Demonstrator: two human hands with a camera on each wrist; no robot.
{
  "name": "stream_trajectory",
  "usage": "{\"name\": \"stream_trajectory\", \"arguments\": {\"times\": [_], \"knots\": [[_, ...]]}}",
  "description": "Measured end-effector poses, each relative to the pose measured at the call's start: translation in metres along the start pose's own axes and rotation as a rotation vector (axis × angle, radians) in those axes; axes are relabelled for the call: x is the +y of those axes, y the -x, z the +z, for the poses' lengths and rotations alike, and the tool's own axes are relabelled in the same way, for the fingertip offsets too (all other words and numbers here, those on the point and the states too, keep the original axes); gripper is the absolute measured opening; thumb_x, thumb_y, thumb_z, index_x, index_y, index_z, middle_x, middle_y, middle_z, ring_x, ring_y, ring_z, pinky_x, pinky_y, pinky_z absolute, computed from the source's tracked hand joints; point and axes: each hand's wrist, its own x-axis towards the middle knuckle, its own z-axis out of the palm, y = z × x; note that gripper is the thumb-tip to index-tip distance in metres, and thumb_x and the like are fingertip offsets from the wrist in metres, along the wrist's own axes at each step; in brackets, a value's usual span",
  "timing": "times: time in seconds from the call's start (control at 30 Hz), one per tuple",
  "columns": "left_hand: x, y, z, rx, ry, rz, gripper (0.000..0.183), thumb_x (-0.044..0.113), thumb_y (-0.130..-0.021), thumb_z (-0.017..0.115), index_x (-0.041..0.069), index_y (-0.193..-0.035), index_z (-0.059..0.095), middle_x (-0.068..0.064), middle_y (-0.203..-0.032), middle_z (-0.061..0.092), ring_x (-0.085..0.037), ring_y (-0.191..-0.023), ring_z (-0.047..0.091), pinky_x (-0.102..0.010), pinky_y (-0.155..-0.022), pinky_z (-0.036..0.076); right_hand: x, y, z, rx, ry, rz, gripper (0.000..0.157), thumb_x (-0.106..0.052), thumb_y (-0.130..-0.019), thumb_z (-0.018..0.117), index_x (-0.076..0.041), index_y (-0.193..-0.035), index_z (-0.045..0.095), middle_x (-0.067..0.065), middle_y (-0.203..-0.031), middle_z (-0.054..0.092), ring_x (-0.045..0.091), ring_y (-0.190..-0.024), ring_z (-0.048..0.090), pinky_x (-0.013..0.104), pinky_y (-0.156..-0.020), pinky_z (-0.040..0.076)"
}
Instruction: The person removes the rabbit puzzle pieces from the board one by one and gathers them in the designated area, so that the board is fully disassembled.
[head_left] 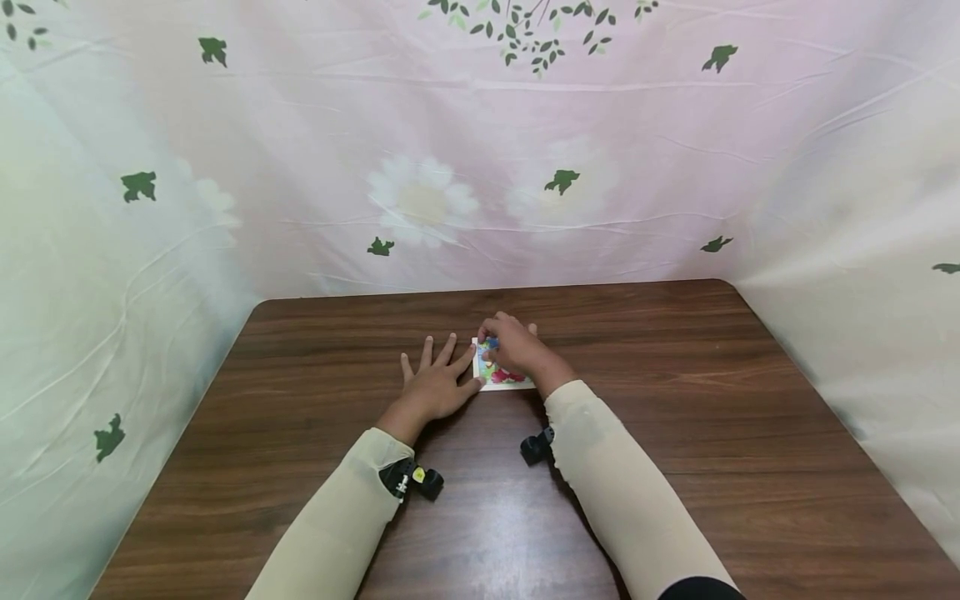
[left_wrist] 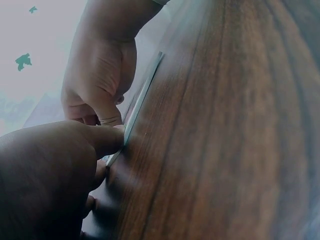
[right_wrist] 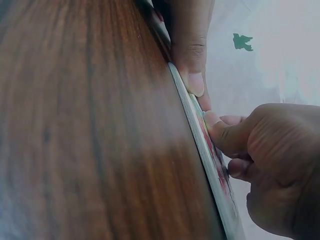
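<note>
Wooden table (head_left: 262, 483): left hand (head_left: 437, 388), fingers spread, is steadying picture board (head_left: 507, 377) at left, ideally firmly; right hand (head_left: 520, 348) is touching it, finger grip unclear.

Flat on the desk (head_left: 480, 533), centred towards the far edge: a picture board (head_left: 512, 384). Left of the board, spread on the desk and touching the board's near left corner: the left hand (head_left: 437, 387). Over the board, from the near right: the right hand (head_left: 519, 347). Nearer the front, between both sleeves: a left-wrist camera (head_left: 430, 484) and a right-wrist camera (head_left: 536, 448). Behind the desk and along both sides: hanging cloth (head_left: 300, 150).
</note>
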Motion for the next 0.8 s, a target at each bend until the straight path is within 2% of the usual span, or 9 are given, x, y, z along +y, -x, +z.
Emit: {"name": "stream_trajectory", "arguments": {"times": [0.17, 0.27, 0.53, 0.8], "knots": [[0.000, 0.001, -0.001, -0.006, 0.000, -0.001, 0.071, 0.070, -0.110, 0.041, 0.044, -0.174, 0.022, 0.002, -0.187, 0.002, -0.040, -0.172, -0.013, -0.080, -0.128, -0.010, 0.000, 0.000, 0.000, 0.017, 0.003, 0.014, 0.027, -0.021, -0.102, 0.079, -0.013, -0.128, 0.072, 0.007, -0.129, 0.063, 0.028, -0.121, 0.065, 0.062, -0.115, 0.033], [0.001, 0.001, -0.001, -0.008, 0.001, -0.001, 0.071, 0.070, -0.110, 0.042, 0.044, -0.173, 0.022, 0.002, -0.187, 0.002, -0.039, -0.172, -0.013, -0.080, -0.128, -0.011, 0.000, 0.001, 0.000, 0.025, 0.005, 0.014, 0.027, -0.020, -0.103, 0.079, -0.013, -0.128, 0.073, 0.006, -0.127, 0.063, 0.027, -0.118, 0.065, 0.064, -0.115, 0.032], [0.001, 0.000, -0.004, 0.004, 0.003, 0.004, 0.072, 0.070, -0.110, 0.043, 0.044, -0.174, 0.021, 0.002, -0.187, 0.002, -0.040, -0.172, -0.012, -0.080, -0.128, -0.010, -0.004, 0.001, -0.003, 0.057, 0.010, 0.020, 0.026, -0.016, -0.101, 0.081, -0.016, -0.125, 0.073, 0.007, -0.129, 0.068, 0.030, -0.125, 0.068, 0.076, -0.122, 0.025], [0.000, 0.000, -0.001, -0.009, 0.004, -0.003, 0.071, 0.070, -0.110, 0.042, 0.045, -0.173, 0.021, 0.002, -0.187, 0.001, -0.039, -0.172, -0.013, -0.080, -0.128, -0.010, 0.007, 0.005, -0.002, 0.070, -0.035, -0.048, 0.034, -0.003, -0.100, 0.076, -0.014, -0.132, 0.077, 0.006, -0.128, 0.068, 0.027, -0.115, 0.068, 0.066, -0.110, 0.033]]}}
